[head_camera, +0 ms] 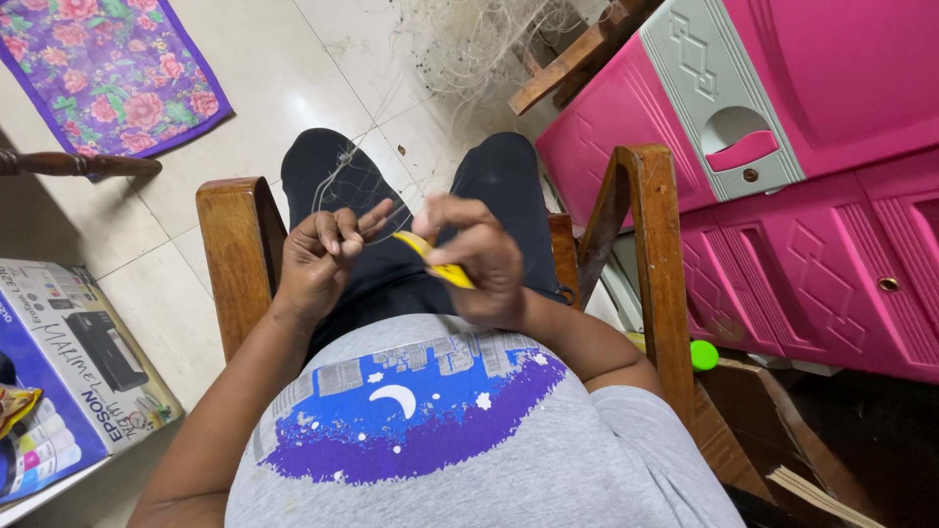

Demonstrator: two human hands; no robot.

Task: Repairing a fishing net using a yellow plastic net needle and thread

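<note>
The needle (440, 262) is a flat yellow netting tool, slim and pointed, lying slantwise over the lap with its tip up-left and its rear end low-right, partly hidden. The net (342, 181) is fine pale mesh, nearly see-through, draped slack over the dark knee and running up across the floor tiles to a tangled heap above.

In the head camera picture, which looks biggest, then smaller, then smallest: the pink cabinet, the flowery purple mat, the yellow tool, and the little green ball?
1. Pink cabinet
2. Flowery purple mat, partly cut off by the frame
3. Yellow tool in the right hand, partly hidden
4. Green ball, partly hidden
</note>
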